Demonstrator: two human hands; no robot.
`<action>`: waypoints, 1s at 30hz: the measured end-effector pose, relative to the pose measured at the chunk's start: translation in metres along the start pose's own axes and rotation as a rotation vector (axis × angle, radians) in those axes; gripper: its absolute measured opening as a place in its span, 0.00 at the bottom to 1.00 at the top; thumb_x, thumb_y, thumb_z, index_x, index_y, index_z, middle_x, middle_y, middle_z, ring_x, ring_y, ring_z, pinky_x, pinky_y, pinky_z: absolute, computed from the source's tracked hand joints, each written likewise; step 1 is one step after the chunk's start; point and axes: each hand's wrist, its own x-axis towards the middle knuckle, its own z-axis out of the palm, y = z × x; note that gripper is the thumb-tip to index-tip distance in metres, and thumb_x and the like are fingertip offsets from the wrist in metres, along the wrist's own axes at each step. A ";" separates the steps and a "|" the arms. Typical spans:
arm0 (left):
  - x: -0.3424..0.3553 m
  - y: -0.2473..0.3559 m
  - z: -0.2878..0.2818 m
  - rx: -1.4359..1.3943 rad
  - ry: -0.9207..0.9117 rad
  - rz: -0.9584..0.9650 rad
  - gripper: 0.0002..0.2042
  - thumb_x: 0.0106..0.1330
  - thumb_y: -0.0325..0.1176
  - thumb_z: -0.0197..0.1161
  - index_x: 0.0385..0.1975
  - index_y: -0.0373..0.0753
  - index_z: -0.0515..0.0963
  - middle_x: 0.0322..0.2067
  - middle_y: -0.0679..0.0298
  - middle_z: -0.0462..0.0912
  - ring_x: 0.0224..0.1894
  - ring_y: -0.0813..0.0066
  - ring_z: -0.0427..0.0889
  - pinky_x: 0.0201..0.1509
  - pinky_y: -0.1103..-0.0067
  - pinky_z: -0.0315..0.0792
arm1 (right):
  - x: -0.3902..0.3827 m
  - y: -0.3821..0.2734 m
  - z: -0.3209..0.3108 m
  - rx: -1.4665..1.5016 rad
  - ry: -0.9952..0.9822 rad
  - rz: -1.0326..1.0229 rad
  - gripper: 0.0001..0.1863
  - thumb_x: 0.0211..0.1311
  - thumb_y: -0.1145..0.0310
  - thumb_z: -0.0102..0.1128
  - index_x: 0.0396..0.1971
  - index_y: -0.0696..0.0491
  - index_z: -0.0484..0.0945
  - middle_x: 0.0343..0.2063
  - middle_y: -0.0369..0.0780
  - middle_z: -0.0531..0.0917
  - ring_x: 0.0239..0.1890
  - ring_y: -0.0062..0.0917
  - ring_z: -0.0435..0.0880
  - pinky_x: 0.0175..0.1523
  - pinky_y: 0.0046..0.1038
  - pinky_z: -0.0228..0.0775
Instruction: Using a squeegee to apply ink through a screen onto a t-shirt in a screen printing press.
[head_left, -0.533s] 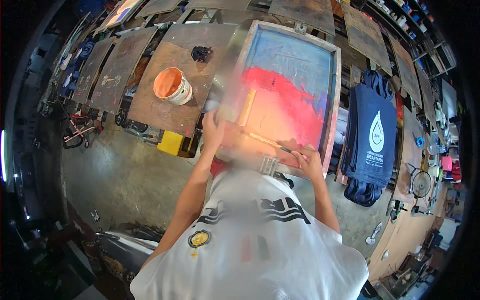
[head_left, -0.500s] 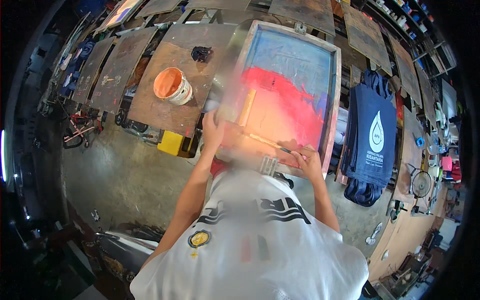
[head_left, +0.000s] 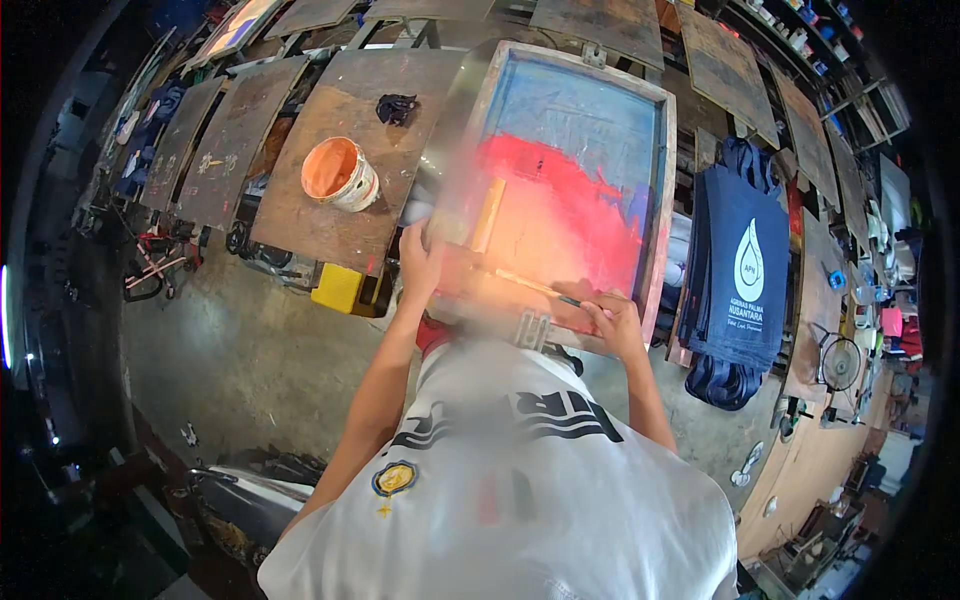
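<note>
- The squeegee (head_left: pixel 535 287) is lying crosswise along the near edge of the screen-printing frame (head_left: pixel 662 190), its long axis running from hand to hand, red ink just beyond it.
- The left hand (head_left: pixel 420 262) is clasping the frame's near-left corner (partly blurred).
- The right hand (head_left: pixel 612 318) is gripping the squeegee's right end, and is the nearer one.

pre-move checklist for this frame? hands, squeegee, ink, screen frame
1. Left hand on the near left edge of the screen frame: ok.
2. Right hand at the squeegee end: ok; grip itself cannot tell.
3. Red ink spread across the mesh: ok.
4. Orange bucket upright on the neighbouring wooden board: ok.
5. Screen frame flat on its platen: cannot tell, blurred.
</note>
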 end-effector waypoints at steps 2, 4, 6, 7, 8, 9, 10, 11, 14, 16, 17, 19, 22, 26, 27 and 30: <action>0.001 0.002 0.000 0.006 -0.004 -0.010 0.16 0.70 0.37 0.62 0.50 0.32 0.76 0.41 0.53 0.79 0.44 0.58 0.78 0.51 0.69 0.72 | 0.000 0.001 -0.004 0.026 -0.013 0.032 0.10 0.59 0.66 0.68 0.32 0.59 0.87 0.24 0.44 0.83 0.30 0.36 0.78 0.40 0.33 0.69; 0.001 0.004 0.000 0.004 -0.004 -0.005 0.16 0.70 0.36 0.62 0.50 0.32 0.76 0.41 0.52 0.79 0.44 0.57 0.78 0.51 0.69 0.72 | -0.001 0.009 -0.007 0.060 0.010 0.029 0.10 0.60 0.67 0.68 0.33 0.59 0.87 0.23 0.43 0.82 0.30 0.31 0.77 0.39 0.30 0.69; 0.001 0.006 -0.001 0.005 0.000 -0.003 0.16 0.70 0.36 0.62 0.50 0.32 0.76 0.41 0.52 0.79 0.44 0.57 0.78 0.51 0.68 0.72 | -0.002 0.003 -0.009 0.154 0.027 0.095 0.09 0.61 0.68 0.67 0.33 0.59 0.87 0.23 0.42 0.81 0.29 0.29 0.76 0.39 0.30 0.68; 0.000 0.006 -0.001 0.008 -0.002 -0.003 0.16 0.70 0.36 0.62 0.50 0.32 0.76 0.42 0.52 0.79 0.45 0.56 0.78 0.51 0.68 0.72 | -0.002 0.000 -0.010 0.248 0.045 0.163 0.09 0.62 0.68 0.67 0.33 0.59 0.87 0.23 0.41 0.81 0.29 0.26 0.76 0.38 0.29 0.67; 0.000 0.006 -0.002 0.011 -0.005 -0.002 0.16 0.70 0.36 0.62 0.50 0.32 0.76 0.42 0.52 0.79 0.45 0.56 0.79 0.52 0.68 0.72 | -0.002 0.002 -0.011 0.247 0.044 0.161 0.09 0.62 0.68 0.67 0.33 0.59 0.87 0.23 0.41 0.81 0.29 0.26 0.76 0.38 0.29 0.67; 0.000 0.006 -0.002 0.010 -0.004 -0.002 0.16 0.70 0.36 0.62 0.50 0.32 0.76 0.42 0.52 0.79 0.45 0.56 0.79 0.52 0.68 0.72 | -0.002 0.004 -0.012 0.267 0.041 0.158 0.09 0.62 0.68 0.67 0.33 0.59 0.87 0.23 0.40 0.80 0.29 0.25 0.75 0.38 0.28 0.67; 0.000 0.006 -0.002 0.008 0.001 0.002 0.16 0.70 0.36 0.62 0.51 0.32 0.76 0.42 0.52 0.79 0.45 0.56 0.79 0.52 0.68 0.72 | -0.002 0.006 -0.012 0.287 0.037 0.155 0.08 0.62 0.69 0.67 0.34 0.59 0.87 0.23 0.39 0.80 0.29 0.23 0.75 0.37 0.27 0.66; 0.000 0.006 -0.001 0.007 0.005 0.006 0.16 0.70 0.36 0.62 0.51 0.32 0.76 0.42 0.51 0.79 0.45 0.56 0.79 0.52 0.67 0.71 | -0.002 0.007 -0.012 0.286 0.036 0.153 0.08 0.62 0.69 0.67 0.34 0.59 0.87 0.23 0.39 0.80 0.29 0.23 0.75 0.37 0.27 0.66; 0.001 0.004 -0.001 0.008 -0.008 -0.014 0.16 0.70 0.36 0.62 0.50 0.31 0.76 0.42 0.51 0.79 0.45 0.55 0.78 0.52 0.68 0.72 | -0.002 0.009 -0.012 0.200 0.033 0.112 0.10 0.62 0.67 0.67 0.34 0.60 0.87 0.22 0.40 0.79 0.29 0.26 0.75 0.37 0.29 0.66; 0.001 0.003 -0.001 0.009 -0.002 -0.003 0.16 0.70 0.36 0.62 0.51 0.31 0.76 0.42 0.51 0.79 0.45 0.55 0.78 0.52 0.68 0.72 | -0.003 0.014 -0.013 -0.003 -0.039 0.120 0.11 0.63 0.66 0.67 0.34 0.60 0.86 0.23 0.43 0.79 0.29 0.30 0.76 0.37 0.30 0.67; 0.000 0.003 -0.001 0.013 0.004 0.008 0.16 0.70 0.36 0.62 0.51 0.31 0.76 0.42 0.50 0.79 0.45 0.55 0.78 0.51 0.68 0.72 | -0.003 0.012 -0.012 -0.004 -0.041 0.117 0.11 0.63 0.66 0.67 0.34 0.60 0.86 0.23 0.43 0.79 0.29 0.30 0.76 0.37 0.30 0.67; 0.000 0.002 0.000 -0.005 0.018 0.006 0.16 0.69 0.36 0.62 0.49 0.31 0.76 0.41 0.51 0.78 0.44 0.55 0.78 0.51 0.67 0.71 | -0.002 0.009 -0.008 0.064 0.024 0.063 0.12 0.63 0.65 0.67 0.33 0.60 0.86 0.24 0.45 0.80 0.29 0.33 0.76 0.37 0.32 0.67; 0.001 0.009 -0.001 -0.004 0.023 -0.020 0.15 0.67 0.36 0.63 0.46 0.32 0.77 0.41 0.49 0.78 0.47 0.51 0.76 0.54 0.63 0.69 | -0.001 0.012 -0.004 0.070 0.066 0.103 0.12 0.62 0.65 0.67 0.33 0.60 0.86 0.24 0.45 0.81 0.29 0.32 0.77 0.38 0.33 0.67; 0.009 0.021 0.007 0.071 0.011 -0.067 0.13 0.62 0.36 0.65 0.41 0.32 0.79 0.41 0.48 0.78 0.50 0.46 0.74 0.57 0.59 0.67 | 0.007 0.010 -0.003 0.076 0.053 0.109 0.12 0.62 0.65 0.68 0.32 0.60 0.85 0.22 0.45 0.80 0.29 0.33 0.77 0.37 0.33 0.67; 0.014 0.020 0.010 0.071 0.013 -0.065 0.13 0.62 0.36 0.65 0.41 0.32 0.79 0.41 0.48 0.78 0.50 0.46 0.74 0.57 0.59 0.67 | 0.010 0.009 -0.002 0.038 0.030 0.083 0.11 0.63 0.66 0.68 0.32 0.61 0.85 0.22 0.43 0.80 0.29 0.29 0.77 0.36 0.31 0.67; 0.034 0.022 0.021 0.074 -0.037 -0.077 0.14 0.62 0.37 0.66 0.39 0.31 0.79 0.41 0.47 0.78 0.50 0.45 0.74 0.58 0.58 0.67 | 0.020 0.006 0.003 0.028 0.019 0.050 0.10 0.63 0.68 0.68 0.31 0.62 0.86 0.22 0.41 0.81 0.29 0.25 0.77 0.35 0.28 0.67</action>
